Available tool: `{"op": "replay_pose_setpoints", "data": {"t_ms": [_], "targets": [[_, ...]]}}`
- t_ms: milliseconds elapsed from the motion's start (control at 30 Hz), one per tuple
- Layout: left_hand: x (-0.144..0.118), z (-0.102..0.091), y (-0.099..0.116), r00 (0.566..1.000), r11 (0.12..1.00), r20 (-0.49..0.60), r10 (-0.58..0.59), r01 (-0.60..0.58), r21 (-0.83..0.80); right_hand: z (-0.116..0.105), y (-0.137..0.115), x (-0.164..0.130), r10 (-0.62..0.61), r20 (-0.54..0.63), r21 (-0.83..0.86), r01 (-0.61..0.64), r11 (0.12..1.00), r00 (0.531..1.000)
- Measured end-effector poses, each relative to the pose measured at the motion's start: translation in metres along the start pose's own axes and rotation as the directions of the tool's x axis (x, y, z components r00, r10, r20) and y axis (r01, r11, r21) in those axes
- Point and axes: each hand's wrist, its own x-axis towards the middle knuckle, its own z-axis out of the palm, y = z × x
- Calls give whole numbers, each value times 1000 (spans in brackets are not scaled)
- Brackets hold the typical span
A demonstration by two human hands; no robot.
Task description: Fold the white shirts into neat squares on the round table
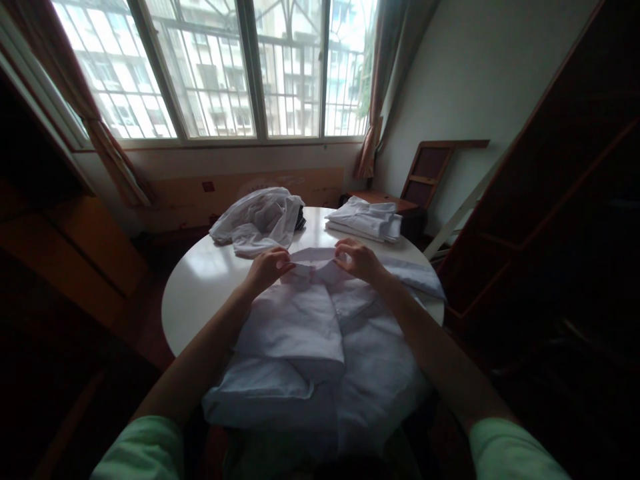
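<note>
Left hand (pixel 269 267): fingers curled, pinching the left end of the collar (pixel 314 257) of a white shirt (pixel 320 333). Right hand (pixel 357 259): fingers likewise bent, pinching the right end of the same collar. Both hands sit at the far edge of the garment, collar stretched flat between them.

Shirt lies spread on the near half of a round white table (pixel 200 287), collar pointing away from the person. Left part of the shirt is folded inward over the front, forming a raised flap; the lower part bunches at the near table edge. One sleeve (pixel 417 275) extends to the right past the right wrist, resting on the table.

Forearms bare; pale green sleeve cuffs visible at bottom corners.

Far side of table: a crumpled white pile (pixel 260 220) on the left, a neat folded stack (pixel 365 220) on the right, well apart from the hands.

Beyond: barred window (pixel 225 67) with curtains (pixel 100 133) at both sides, a wooden chair (pixel 425 173) by the wall, dark wooden furniture right and left.
</note>
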Motion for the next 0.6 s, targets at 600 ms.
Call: {"op": "replay_pose_setpoints", "data": {"t_ms": [600], "targets": [[4, 10, 9, 981, 978, -160, -111, 79, -195, 14, -19, 1, 100, 7, 6, -100, 995, 995]]}}
